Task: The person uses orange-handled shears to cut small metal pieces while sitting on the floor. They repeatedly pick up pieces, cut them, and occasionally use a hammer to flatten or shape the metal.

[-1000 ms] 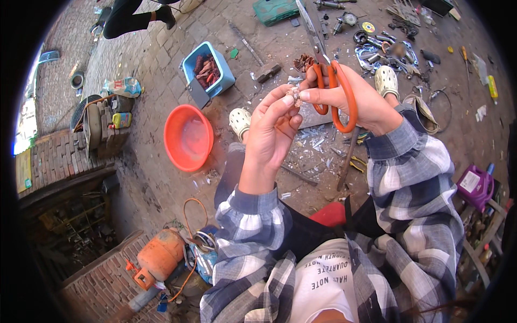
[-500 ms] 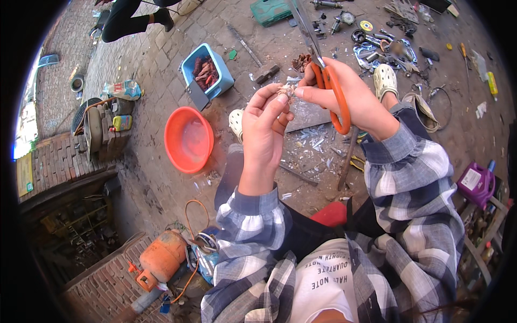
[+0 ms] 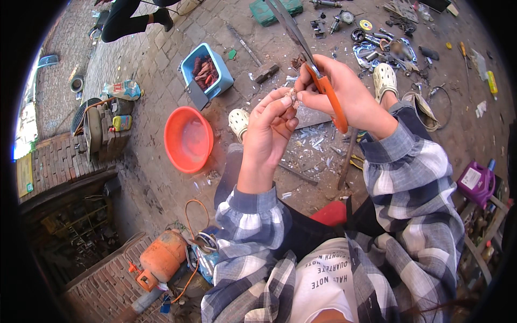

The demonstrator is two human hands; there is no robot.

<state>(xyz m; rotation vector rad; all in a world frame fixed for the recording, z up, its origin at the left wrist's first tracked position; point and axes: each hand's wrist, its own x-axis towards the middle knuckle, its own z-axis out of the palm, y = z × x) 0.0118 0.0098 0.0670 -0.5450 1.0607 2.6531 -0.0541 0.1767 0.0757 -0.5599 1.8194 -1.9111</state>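
Note:
My right hand (image 3: pixel 350 99) holds a pair of scissors (image 3: pixel 338 107) by its orange handles. The long blades point up and to the left, away from me. Between the fingertips of both hands is a small, tangled, pale brownish piece (image 3: pixel 292 97), too small to name more exactly. My left hand (image 3: pixel 269 121) pinches it with thumb and forefinger, and my right thumb and a finger touch its other side. Below the hands, small silvery scraps (image 3: pixel 318 144) lie scattered on the ground around a flat plate (image 3: pixel 312 117).
Left of my hands stand a red basin (image 3: pixel 171 141) and a blue tub (image 3: pixel 226 81) with reddish-brown bundles inside. A hammer (image 3: pixel 266 73) lies beyond. Metal parts (image 3: pixel 377 46) spread at far right, and yellow-handled pliers (image 3: pixel 356 161) lie nearer. Another person's leg (image 3: pixel 126 21) shows at upper left.
The scissors have tilted, their blades swinging left and their handles now seen more edge-on. Both hands have shifted slightly, still holding the small piece between them.

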